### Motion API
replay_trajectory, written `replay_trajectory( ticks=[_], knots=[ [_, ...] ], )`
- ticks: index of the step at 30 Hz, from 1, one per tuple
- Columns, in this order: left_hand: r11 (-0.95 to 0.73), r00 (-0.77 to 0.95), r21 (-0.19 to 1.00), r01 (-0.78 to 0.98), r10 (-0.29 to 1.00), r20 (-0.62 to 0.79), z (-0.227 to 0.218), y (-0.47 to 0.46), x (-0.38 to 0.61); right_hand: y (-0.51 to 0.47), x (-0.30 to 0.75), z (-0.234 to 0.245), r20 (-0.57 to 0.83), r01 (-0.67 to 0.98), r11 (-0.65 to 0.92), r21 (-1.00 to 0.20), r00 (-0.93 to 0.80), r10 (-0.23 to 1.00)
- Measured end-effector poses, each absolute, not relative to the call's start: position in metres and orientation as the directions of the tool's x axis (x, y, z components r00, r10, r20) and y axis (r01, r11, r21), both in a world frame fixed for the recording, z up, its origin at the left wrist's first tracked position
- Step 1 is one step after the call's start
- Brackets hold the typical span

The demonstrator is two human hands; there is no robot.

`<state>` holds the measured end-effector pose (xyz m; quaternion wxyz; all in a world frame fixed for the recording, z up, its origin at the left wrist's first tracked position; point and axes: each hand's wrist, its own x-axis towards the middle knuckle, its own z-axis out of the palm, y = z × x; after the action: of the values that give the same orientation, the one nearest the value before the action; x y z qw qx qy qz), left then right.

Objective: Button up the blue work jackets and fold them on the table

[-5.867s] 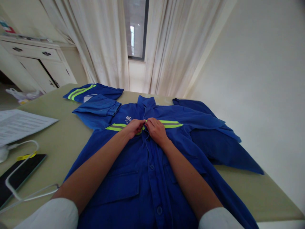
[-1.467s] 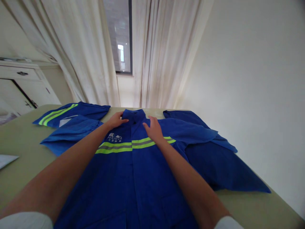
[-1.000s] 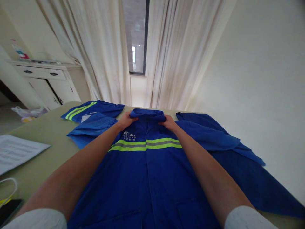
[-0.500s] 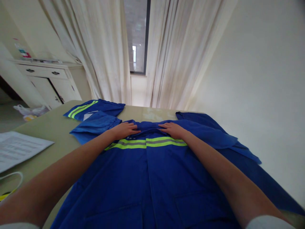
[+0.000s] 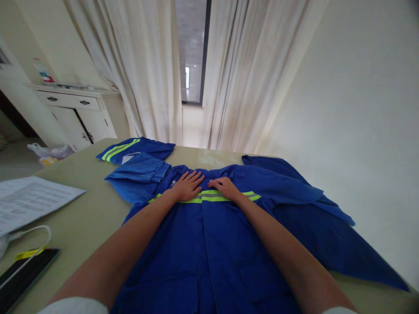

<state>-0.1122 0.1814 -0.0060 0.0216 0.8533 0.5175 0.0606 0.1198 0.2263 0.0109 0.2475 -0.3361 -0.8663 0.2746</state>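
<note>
A blue work jacket (image 5: pixel 176 244) lies front up, with a yellow-green and grey reflective band across its chest. My left hand (image 5: pixel 187 186) rests flat on the upper chest, left of the front closure, fingers spread. Just right of the closure, my right hand (image 5: pixel 225 188) touches the cloth at the band, its fingers curled together in a pinch; the fold between the fingertips is too small to see clearly. One blue sleeve (image 5: pixel 140 170) with a gathered cuff is folded back beside my left hand. Toward the right, the other sleeve (image 5: pixel 288 187) stretches out.
Beyond the left sleeve is another blue garment part (image 5: pixel 150 148) with reflective stripes. Printed paper (image 5: pixel 39 198), a white cable (image 5: pixel 49 235) and a dark flat device (image 5: pixel 29 272) lie on the table (image 5: pixel 91 218) at left. A wall (image 5: pixel 366 131) borders the right side.
Both hands have left the collar edge and come nearer the middle and slightly down the chest. My left hand has flattened out; my right fingers have curled. The collar area lies flatter.
</note>
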Motion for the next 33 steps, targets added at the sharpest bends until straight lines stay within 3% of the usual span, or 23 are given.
replay_trajectory(
  ticks=[4, 7, 10, 12, 14, 17, 19, 21, 23, 25, 27, 29, 31, 33],
  knots=[
    [-0.348, 0.326, 0.164, 0.923, 0.933, 0.151, 0.018, 0.182, -0.117, 0.211, 0.109, 0.011, 0.244, 0.663, 0.624, -0.414, -0.58, 0.777],
    [-0.071, 0.022, 0.159, 0.985, 0.957, 0.291, 0.04, 0.175, -0.14, 0.199, 0.099, 0.001, 0.139, 0.742, 0.612, -0.276, -0.599, 0.789],
    [0.293, -0.318, 0.148, 0.945, 0.927, 0.2, 0.05, 0.157, -0.181, 0.192, 0.093, -0.004, 0.067, 0.762, 0.575, -0.297, -0.584, 0.809],
    [0.366, -0.381, 0.172, 0.915, 0.922, 0.064, 0.052, 0.145, -0.208, 0.188, 0.086, -0.001, 0.111, 0.752, 0.545, -0.372, -0.547, 0.83],
    [0.355, -0.364, 0.225, 0.907, 0.931, 0.0, 0.057, 0.137, -0.229, 0.18, 0.074, 0.008, 0.211, 0.682, 0.542, -0.491, -0.511, 0.834],
    [0.391, -0.43, 0.345, 0.854, 0.902, 0.044, 0.077, 0.135, -0.236, 0.161, 0.049, 0.026, 0.276, 0.452, 0.479, -0.753, -0.443, 0.853],
    [0.41, -0.537, 0.488, 0.771, 0.83, 0.15, 0.098, 0.136, -0.223, 0.149, 0.029, 0.041, 0.146, 0.241, 0.262, -0.935, -0.412, 0.899],
    [0.275, -0.562, 0.678, 0.682, 0.789, 0.246, 0.12, 0.135, -0.195, 0.143, 0.012, 0.061, -0.035, -0.002, -0.039, -0.999, -0.427, 0.904],
    [0.002, -0.393, 0.825, 0.565, 0.88, 0.267, 0.139, 0.132, -0.159, 0.147, 0.001, 0.083, -0.107, -0.226, -0.219, -0.949, -0.423, 0.9],
    [-0.209, -0.049, 0.89, 0.405, 0.967, 0.25, 0.153, 0.127, -0.125, 0.16, 0.003, 0.105, -0.086, -0.352, -0.189, -0.917, -0.287, 0.954],
    [-0.339, 0.124, 0.873, 0.351, 0.941, 0.315, 0.161, 0.122, -0.103, 0.179, 0.023, 0.123, -0.061, -0.334, -0.063, -0.941, -0.017, 0.998],
    [-0.402, 0.06, 0.76, 0.51, 0.898, 0.435, 0.162, 0.116, -0.098, 0.198, 0.061, 0.131, -0.06, -0.241, -0.004, -0.971, 0.225, 0.973],
    [-0.272, -0.086, 0.589, 0.761, 0.858, 0.506, 0.152, 0.111, -0.107, 0.21, 0.11, 0.126, -0.09, -0.196, -0.022, -0.98, 0.343, 0.935],
    [-0.016, -0.22, 0.452, 0.892, 0.858, 0.464, 0.127, 0.109, -0.124, 0.213, 0.16, 0.11, -0.157, -0.159, -0.096, -0.983, 0.428, 0.89]
  ],
)
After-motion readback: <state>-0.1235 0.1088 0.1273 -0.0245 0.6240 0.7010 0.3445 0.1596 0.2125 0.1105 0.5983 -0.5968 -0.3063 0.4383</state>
